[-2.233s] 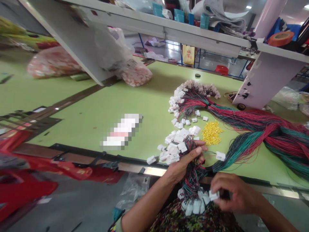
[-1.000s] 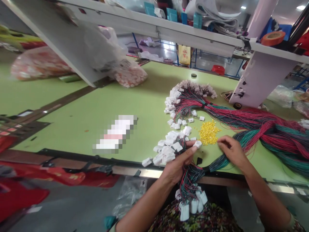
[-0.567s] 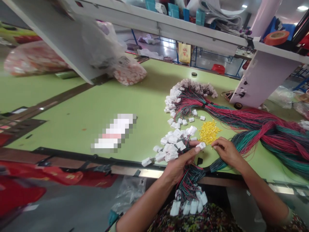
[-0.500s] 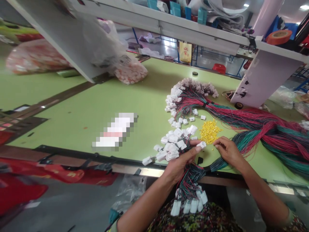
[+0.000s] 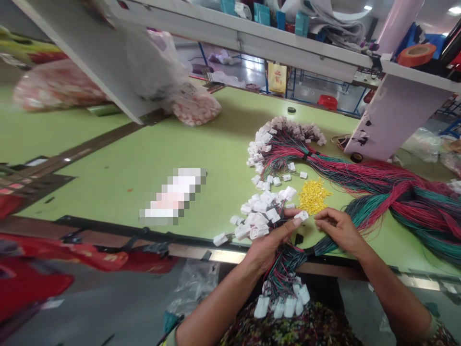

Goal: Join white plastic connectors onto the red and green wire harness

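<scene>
White connectors on red-green wires, clutched in left hand, right hand curled just beside them

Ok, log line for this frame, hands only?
left hand: grips red-and-green wire bundle, white connector at thumb | right hand: fingers beside that connector | nearest: small yellow pieces

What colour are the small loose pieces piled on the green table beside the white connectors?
Yellow; the small pieces show best in the head view.
</scene>
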The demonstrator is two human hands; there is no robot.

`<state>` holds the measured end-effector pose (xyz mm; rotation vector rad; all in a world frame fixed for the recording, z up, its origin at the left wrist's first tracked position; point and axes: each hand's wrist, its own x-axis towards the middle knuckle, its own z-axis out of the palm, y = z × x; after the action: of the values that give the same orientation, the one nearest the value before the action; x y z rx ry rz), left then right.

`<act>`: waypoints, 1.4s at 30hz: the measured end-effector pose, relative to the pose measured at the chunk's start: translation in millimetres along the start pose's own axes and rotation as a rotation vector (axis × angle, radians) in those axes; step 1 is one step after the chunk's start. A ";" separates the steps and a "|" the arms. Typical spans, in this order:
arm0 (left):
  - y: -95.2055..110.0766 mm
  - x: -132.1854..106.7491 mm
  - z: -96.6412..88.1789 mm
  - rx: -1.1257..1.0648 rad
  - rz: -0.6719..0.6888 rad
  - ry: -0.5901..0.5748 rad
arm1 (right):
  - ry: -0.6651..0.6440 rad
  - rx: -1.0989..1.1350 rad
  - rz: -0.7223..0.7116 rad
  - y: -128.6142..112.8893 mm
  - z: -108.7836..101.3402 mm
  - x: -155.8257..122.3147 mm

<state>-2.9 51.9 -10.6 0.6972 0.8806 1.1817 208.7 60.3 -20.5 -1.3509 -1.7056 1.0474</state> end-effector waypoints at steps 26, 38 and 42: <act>3.7 -12.3 3.4 0.150 0.070 -0.083 | 0.377 0.305 -0.204 -44.9 49.1 -32.9; 5.3 -12.2 6.9 0.205 0.148 -0.071 | 0.429 0.237 -0.219 -45.9 53.1 -35.9; 4.2 -11.9 6.7 0.206 0.145 -0.047 | 0.416 0.241 -0.210 -45.8 52.5 -36.5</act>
<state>-0.7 41.4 -1.2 0.9659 0.9333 1.2079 150.7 10.3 -2.7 -1.1144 -1.3314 0.7605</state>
